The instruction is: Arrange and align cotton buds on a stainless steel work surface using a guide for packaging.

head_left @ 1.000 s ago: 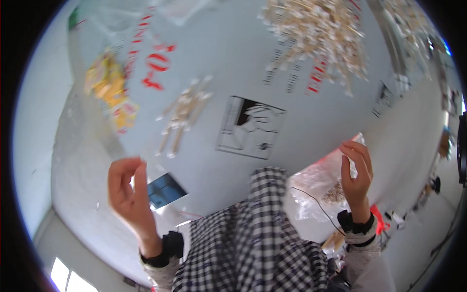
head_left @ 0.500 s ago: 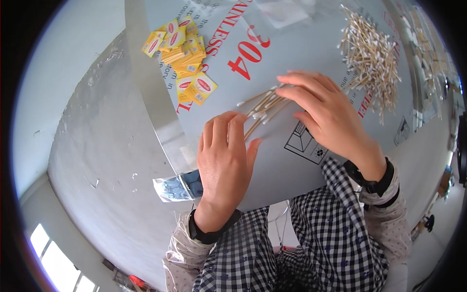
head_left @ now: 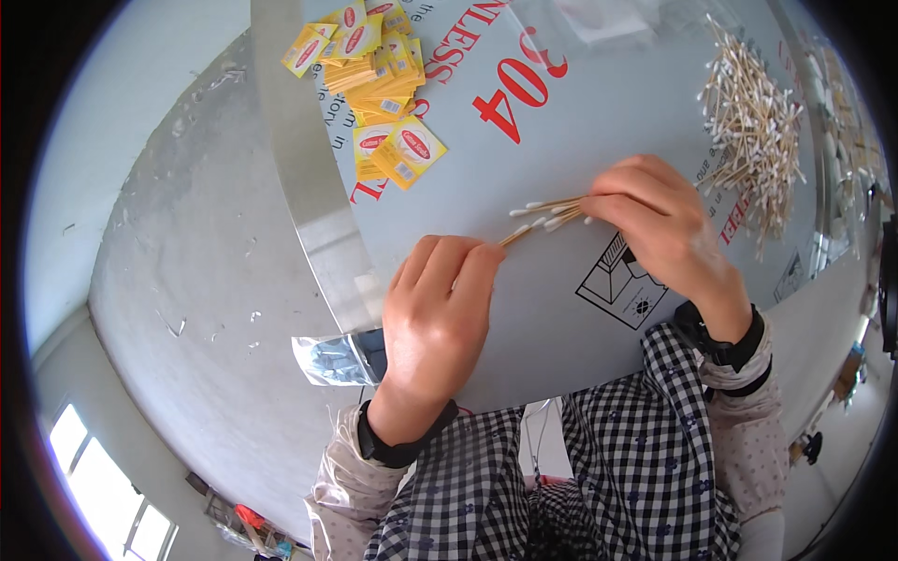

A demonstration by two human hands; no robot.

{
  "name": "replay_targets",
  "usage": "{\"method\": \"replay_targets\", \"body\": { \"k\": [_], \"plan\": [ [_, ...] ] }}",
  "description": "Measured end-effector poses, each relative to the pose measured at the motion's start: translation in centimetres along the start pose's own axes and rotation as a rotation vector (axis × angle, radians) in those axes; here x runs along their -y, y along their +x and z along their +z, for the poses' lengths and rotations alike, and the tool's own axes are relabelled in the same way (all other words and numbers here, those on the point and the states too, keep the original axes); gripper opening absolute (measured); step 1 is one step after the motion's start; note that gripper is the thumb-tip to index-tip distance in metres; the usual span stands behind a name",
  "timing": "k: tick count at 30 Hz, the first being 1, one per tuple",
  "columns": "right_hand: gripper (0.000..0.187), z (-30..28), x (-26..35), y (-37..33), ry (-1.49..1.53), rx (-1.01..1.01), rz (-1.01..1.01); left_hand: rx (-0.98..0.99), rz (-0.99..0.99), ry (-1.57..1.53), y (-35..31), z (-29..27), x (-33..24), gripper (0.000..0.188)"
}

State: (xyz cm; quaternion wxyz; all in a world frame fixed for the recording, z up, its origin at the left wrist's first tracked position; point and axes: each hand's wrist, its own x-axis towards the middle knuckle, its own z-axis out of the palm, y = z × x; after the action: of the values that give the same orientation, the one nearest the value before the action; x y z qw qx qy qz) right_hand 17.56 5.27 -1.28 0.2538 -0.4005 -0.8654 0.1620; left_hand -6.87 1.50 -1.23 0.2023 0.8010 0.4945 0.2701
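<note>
A small bunch of cotton swabs (head_left: 558,208) with wooden sticks and white tips is pinched in my right hand (head_left: 666,229), just above the table's printed grey sheet (head_left: 524,309). The tips point left, toward my other hand. My left hand (head_left: 436,313) has its fingertips closed on a cotton swab (head_left: 514,236), whose white tip reaches the bunch. Those fingers hide the far end of the stick, so I cannot see whether more swabs are in them. To the right lies a large loose heap of cotton swabs (head_left: 753,131).
Yellow-and-white square packets (head_left: 374,89) lie piled at the far left of the sheet. Clear plastic film (head_left: 608,19) sits at the far edge. A clear packet with dark blue contents (head_left: 335,360) is beside my left wrist. More swabs (head_left: 847,112) lie beyond the heap, at the right.
My right hand has closed on the swabs that lay under its spread fingers, gathering them into a tighter bunch. My left fingertips have drawn together on a swab. The view has shifted slightly.
</note>
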Motion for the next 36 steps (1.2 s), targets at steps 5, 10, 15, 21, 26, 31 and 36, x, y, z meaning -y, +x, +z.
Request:
{"method": "replay_targets", "body": {
  "k": [5, 10, 15, 21, 26, 31, 36],
  "plan": [
    [0.015, -1.0, -1.2, -2.3, -0.022, -0.090, 0.213, 0.066, 0.010, -0.004, -0.9, -0.7, -0.2, 0.019],
    [0.021, 0.7, 1.9, 0.0, 0.084, 0.021, 0.110, 0.157, 0.225, -0.059, -0.1, 1.3, -1.8, 0.024],
    [0.017, 0.9, 3.2, -0.6, 0.176, -0.028, 0.191, 0.032, 0.068, -0.029, 0.1, 1.7, -2.2, 0.025],
    [0.016, 1.1, 2.8, 0.8, 0.220, -0.122, 0.353, -0.028, -0.039, 0.054, -1.6, 1.4, -2.0, 0.062],
    [0.023, 0.5, 3.2, -0.9, 0.189, -0.120, 0.341, 0.120, -0.030, 0.196, -1.3, 2.6, -3.4, 0.088],
    [0.022, -1.6, 3.1, -4.2, 0.167, -0.239, 0.507, 0.298, -0.034, 0.338, -0.7, 4.7, -4.7, 0.105],
    [0.024, -4.2, 2.1, -8.3, 0.078, -0.341, 0.688, 0.269, -0.036, 0.439, -0.2, 5.5, -4.1, 0.107]
  ]
}}
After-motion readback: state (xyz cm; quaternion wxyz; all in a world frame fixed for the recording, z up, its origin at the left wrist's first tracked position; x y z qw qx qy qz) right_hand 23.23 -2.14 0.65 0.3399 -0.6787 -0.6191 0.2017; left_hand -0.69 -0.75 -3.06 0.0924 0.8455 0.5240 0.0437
